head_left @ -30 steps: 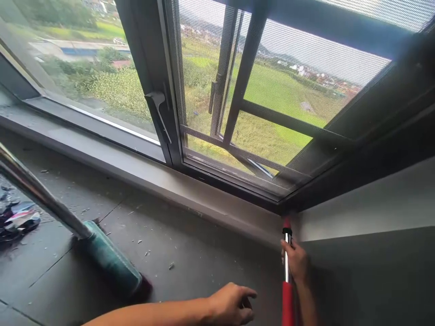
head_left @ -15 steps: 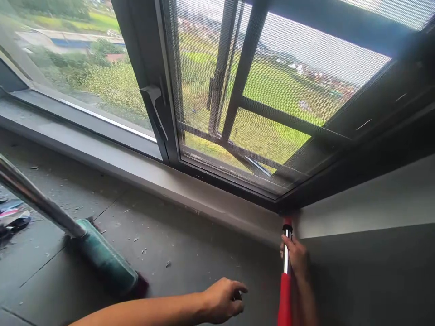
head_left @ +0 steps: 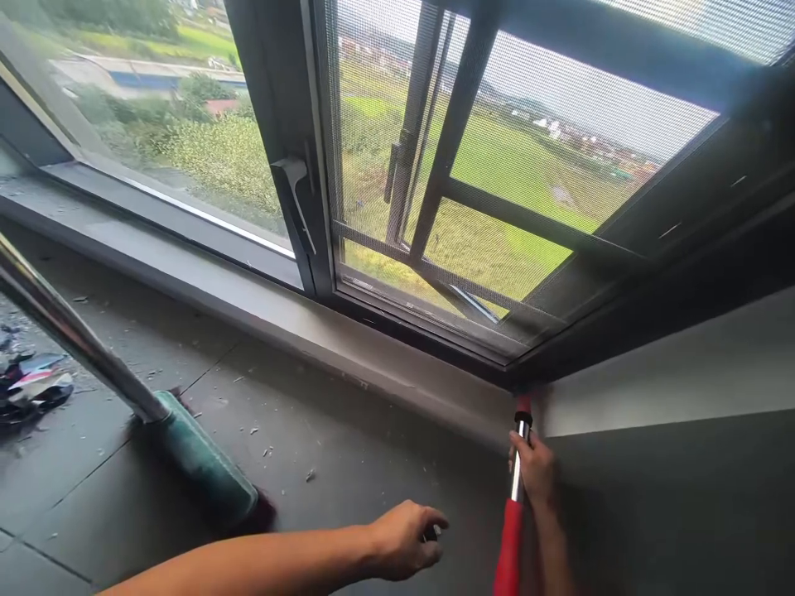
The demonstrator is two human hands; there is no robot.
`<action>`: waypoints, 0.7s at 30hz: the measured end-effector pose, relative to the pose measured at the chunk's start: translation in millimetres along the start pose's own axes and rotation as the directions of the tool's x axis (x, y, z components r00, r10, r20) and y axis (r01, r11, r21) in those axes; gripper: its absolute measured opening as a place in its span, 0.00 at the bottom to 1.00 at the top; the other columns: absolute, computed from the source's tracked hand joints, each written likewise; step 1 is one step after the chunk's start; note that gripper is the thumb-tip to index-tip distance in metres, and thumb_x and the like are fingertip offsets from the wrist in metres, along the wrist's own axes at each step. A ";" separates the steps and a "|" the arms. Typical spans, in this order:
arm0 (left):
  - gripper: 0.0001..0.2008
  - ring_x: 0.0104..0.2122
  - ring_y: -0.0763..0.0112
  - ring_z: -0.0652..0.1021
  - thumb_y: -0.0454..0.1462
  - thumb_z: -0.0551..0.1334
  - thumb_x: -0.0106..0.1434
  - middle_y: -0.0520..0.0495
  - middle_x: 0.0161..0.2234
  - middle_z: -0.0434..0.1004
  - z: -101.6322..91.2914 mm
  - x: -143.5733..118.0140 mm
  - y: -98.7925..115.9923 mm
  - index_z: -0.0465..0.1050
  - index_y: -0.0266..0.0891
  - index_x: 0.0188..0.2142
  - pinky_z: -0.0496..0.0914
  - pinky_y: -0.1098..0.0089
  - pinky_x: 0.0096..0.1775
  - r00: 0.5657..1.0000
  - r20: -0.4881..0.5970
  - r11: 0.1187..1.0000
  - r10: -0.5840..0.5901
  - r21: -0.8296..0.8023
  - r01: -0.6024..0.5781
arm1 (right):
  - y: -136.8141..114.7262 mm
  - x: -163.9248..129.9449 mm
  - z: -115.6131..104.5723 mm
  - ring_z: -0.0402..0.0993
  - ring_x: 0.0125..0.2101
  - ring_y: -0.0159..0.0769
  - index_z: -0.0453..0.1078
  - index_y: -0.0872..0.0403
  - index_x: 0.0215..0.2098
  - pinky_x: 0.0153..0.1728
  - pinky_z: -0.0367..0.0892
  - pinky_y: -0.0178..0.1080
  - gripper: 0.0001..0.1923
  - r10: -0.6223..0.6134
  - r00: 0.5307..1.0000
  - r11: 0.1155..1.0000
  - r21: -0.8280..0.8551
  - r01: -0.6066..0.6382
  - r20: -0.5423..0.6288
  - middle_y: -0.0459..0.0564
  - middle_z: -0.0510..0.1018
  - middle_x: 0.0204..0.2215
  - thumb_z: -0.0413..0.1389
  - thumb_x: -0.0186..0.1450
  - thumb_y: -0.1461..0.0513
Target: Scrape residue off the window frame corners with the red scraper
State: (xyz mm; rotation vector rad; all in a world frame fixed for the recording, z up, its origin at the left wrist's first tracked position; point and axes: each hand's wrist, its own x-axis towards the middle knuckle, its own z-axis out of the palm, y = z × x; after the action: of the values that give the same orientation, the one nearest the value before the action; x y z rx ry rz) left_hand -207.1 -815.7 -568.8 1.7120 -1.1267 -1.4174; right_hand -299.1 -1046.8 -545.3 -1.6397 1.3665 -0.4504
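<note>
My right hand (head_left: 535, 470) grips a long-handled tool by its silver shaft (head_left: 517, 468). Its handle sleeve is red, and a black collar and a red part sit above my fingers. The tool's far end reaches the corner where the sill meets the side wall; its tip is blurred, so its kind does not show. Over the grey floor hangs my left hand (head_left: 410, 540), fingers loosely curled and a gap between thumb and forefinger. It appears to hold nothing. To its left, a broom (head_left: 202, 468) with a green head and metal pole rests on the floor.
A dark-framed window (head_left: 428, 323) with an insect screen and a lever handle (head_left: 295, 199) rises ahead, above a pale sill (head_left: 248, 306). Chips of debris (head_left: 310, 475) dot the tiled floor. A heap of scraps (head_left: 37, 385) lies at far left. A wall (head_left: 683, 364) bounds the right.
The view has shifted slightly, with the broom and window appearing a little farther right. The lower end of the red handle has swung left in the picture. Both hands keep much the same pose.
</note>
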 end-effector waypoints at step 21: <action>0.23 0.35 0.68 0.77 0.40 0.55 0.54 0.49 0.37 0.79 -11.2 -4.3 2.5 0.68 0.43 0.50 0.69 0.72 0.38 0.999 -0.009 0.999 -0.034 0.021 0.035 | 7.6 7.1 2.4 0.63 0.13 0.32 0.62 0.51 0.18 0.17 0.57 0.35 0.16 -0.033 0.998 0.987 -0.156 0.026 -0.048 0.41 0.65 0.10 0.51 0.51 0.48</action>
State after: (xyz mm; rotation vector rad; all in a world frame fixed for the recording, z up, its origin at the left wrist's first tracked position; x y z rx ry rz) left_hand -197.0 -813.3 -562.4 1.7584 -1.1160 -1.4224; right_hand -299.4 -1051.9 -554.6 -1.7881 1.4469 -0.4134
